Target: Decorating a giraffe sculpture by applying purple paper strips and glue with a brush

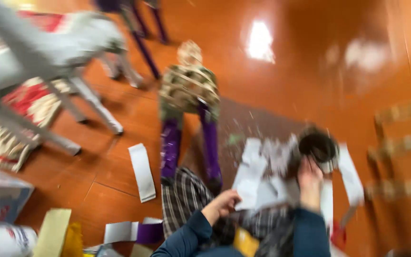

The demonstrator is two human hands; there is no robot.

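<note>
paper scraps (255, 178) lie in a loose white heap on a dark mat (253, 126), and at the far right edge of the heap sits a small round dark container (317, 145); the blur hides whatever is inside it. the right hand (309, 183) reaches up to that container, fingertips touching its near rim, though the smear of motion makes it impossible to tell how far the fingers are spread or whether they grip it. the left hand (222, 203) is curled into a narrow, half-closed shape at the near left edge of the paper heap, fingers pinched on or against a white sheet. both arms wear dark blue sleeves (186, 238) above a checked cloth (186, 197).

floor (300, 62) here is glossy orange-brown tile with bright reflections. a small stool with purple legs (190, 102) and a patterned seat stands just beyond the cloth. a white paper strip (142, 171) lies alone to its left, and grey metal chair legs (79, 102) stand at upper left. more strips, white and purple (134, 232), lie near the bottom edge.
</note>
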